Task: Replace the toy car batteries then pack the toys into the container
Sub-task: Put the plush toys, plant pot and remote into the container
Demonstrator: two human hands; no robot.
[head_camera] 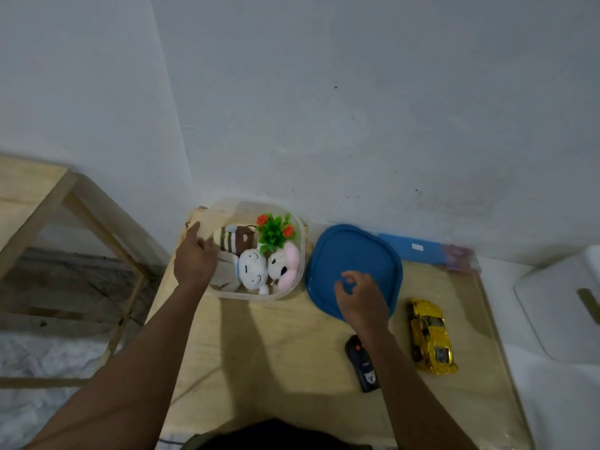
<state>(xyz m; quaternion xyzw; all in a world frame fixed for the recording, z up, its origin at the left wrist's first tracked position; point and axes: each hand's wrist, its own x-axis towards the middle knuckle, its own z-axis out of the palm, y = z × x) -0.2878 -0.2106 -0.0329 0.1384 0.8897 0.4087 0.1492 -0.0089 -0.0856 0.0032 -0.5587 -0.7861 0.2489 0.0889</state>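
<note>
While I watch through the head camera, my left hand (pixel 194 259) rests with straight fingers against the left rim of the clear container (pixel 303 254). The container stands on the wooden surface (pixel 276 352) and holds plush toys (pixel 253 269) and a plastic plant (pixel 274 235). Just right of the container lies a blue lid (pixel 354 248). My right hand (pixel 360 298) hangs over it, fingers loosely curled, holding nothing. Well to the container's right lies the yellow toy car (pixel 430 336), outside it. A black remote (pixel 362 365) lies nearer the container.
</note>
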